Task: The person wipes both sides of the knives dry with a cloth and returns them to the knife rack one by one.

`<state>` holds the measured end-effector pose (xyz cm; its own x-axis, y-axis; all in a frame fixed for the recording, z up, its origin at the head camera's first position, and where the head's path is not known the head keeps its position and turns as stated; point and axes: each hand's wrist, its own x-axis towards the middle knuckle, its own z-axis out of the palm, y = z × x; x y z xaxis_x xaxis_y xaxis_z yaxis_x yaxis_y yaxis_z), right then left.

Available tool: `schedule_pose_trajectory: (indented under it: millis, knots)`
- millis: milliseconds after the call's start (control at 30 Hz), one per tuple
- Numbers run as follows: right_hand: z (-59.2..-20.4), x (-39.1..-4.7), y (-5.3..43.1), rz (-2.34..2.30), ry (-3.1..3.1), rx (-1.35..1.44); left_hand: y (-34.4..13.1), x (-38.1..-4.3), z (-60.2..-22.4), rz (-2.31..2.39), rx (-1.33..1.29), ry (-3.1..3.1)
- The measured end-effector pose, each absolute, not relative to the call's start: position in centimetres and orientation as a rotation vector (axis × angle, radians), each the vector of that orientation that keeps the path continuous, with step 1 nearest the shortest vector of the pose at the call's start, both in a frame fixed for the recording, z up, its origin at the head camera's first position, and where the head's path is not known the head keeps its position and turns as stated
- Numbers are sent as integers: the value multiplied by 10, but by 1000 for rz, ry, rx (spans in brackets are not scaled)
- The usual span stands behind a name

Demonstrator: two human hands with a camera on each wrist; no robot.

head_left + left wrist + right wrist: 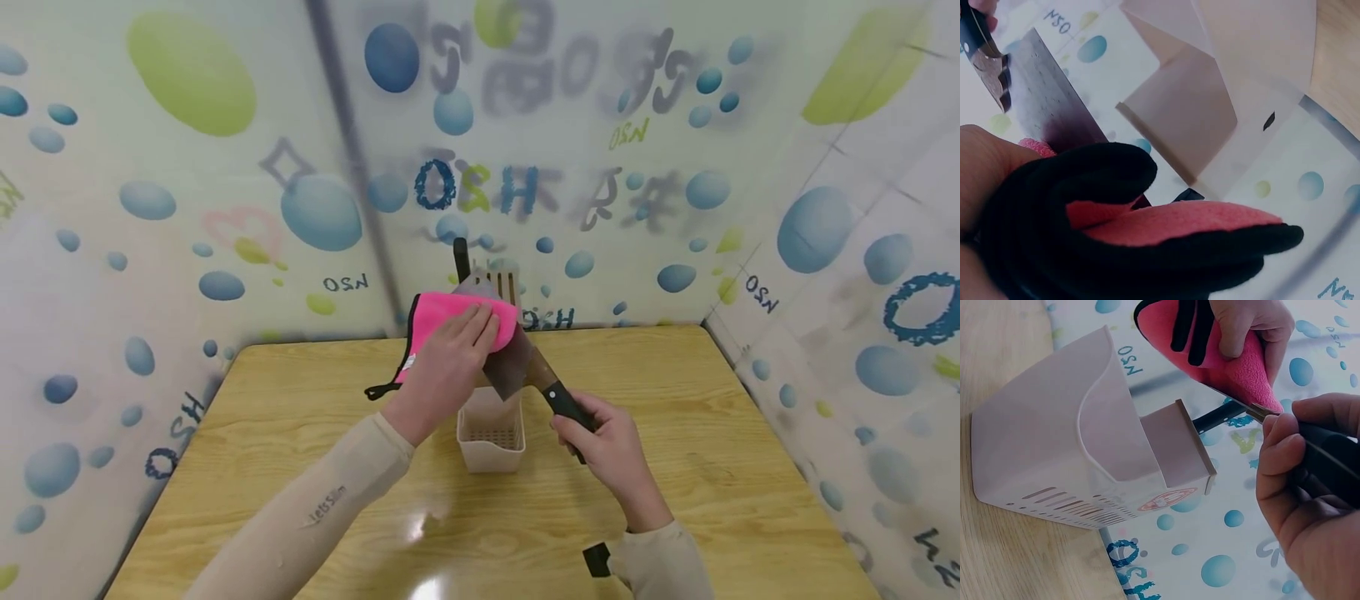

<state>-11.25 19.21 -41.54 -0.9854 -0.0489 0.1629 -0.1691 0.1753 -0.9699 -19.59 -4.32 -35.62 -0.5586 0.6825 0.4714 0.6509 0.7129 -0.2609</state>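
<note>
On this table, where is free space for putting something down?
Bare table lies left of the left sleeve, and between the right hand and the table's right edge. It is crowded around the holder, where cleaver, pink cloth and left hand gather.

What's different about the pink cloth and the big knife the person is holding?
Color: the pink cloth is mostly bright pink, while the knife has a grey blade.

Shape: the cloth is folded and bent; the knife looks straight.

Holding: the left hand holds the cloth, but the right hand grips the knife's handle.

Same: both have black parts, and they touch each other.
</note>
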Motion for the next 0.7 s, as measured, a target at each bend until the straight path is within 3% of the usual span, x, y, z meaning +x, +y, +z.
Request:
schedule_pose_trajectory:
  millis: [700]
  knots:
    - [-412, -117, 187, 1983, -2284, 154, -31, -175, -368, 157, -1048, -2343]
